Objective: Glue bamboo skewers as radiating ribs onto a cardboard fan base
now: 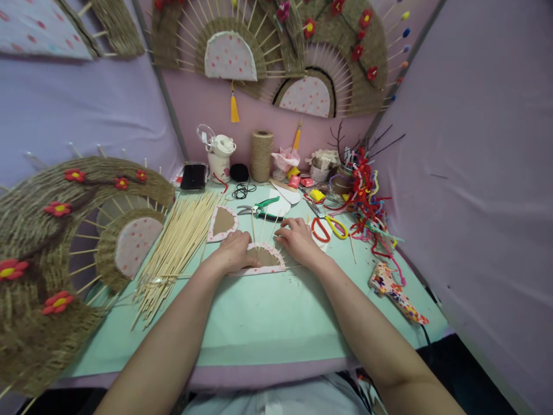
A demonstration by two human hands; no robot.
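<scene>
A half-round cardboard piece (268,260) edged in white fabric with red dots lies on the table, its straight side towards me. Several thin wooden sticks (254,229) fan out from its curved edge. My left hand (235,252) grips the piece at its left end, with the thumb lying over the cardboard. My right hand (299,239) is at the upper right of the piece, fingers bent and closed around one of the sticks; the fingertips are partly hidden. A second half-round piece (223,221) rests just beyond my left hand.
A pile of sticks (177,253) lies left. Green-handled pruning shears (263,208) and scissors (330,227) lie beyond my hands. A flower-patterned glue gun (395,291) is at right, below pipe cleaners (365,190). A twine spool (261,155) stands behind; a large twine fan (38,248) leans left.
</scene>
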